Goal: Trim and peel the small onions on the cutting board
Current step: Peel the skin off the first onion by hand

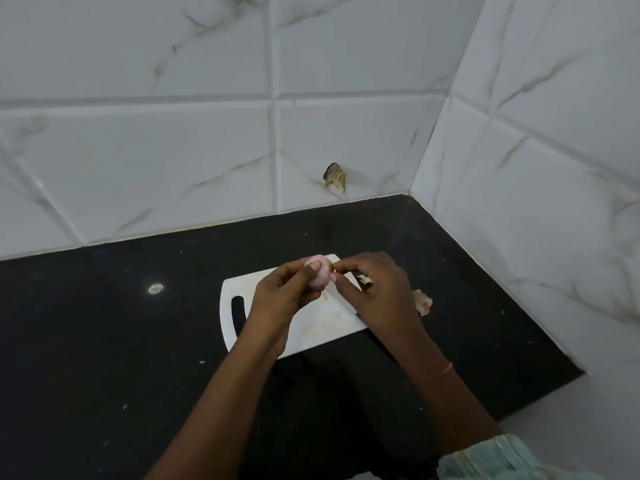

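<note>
Just below the middle of the frame, a person holds a small pale pink onion (pixel 318 273) in the air above the far end of a white cutting board (pixel 311 327). The left hand (pixel 282 294) curls around the onion from the left and below, with the thumb laid across its near side. The right hand (pixel 375 289) meets it from the right; its thumb and forefinger pinch at the right end of the onion, where a thin bit of skin shows. The two hands touch each other at the onion.

A knife (pixel 349 304) runs slanting across the board under the right hand, its pale blade toward the onion and its dark handle hidden under the right wrist; whether the right hand also grips it cannot be told. Scraps of onion skin (pixel 423 301) lie on the black counter (pixel 104 323) just right of the right hand, off the board. A smaller scrap sits on the board beside the right fingers.

The board has a slot handle at its left end. White marbled tiles (pixel 173 150) cover the walls behind and at right.
</note>
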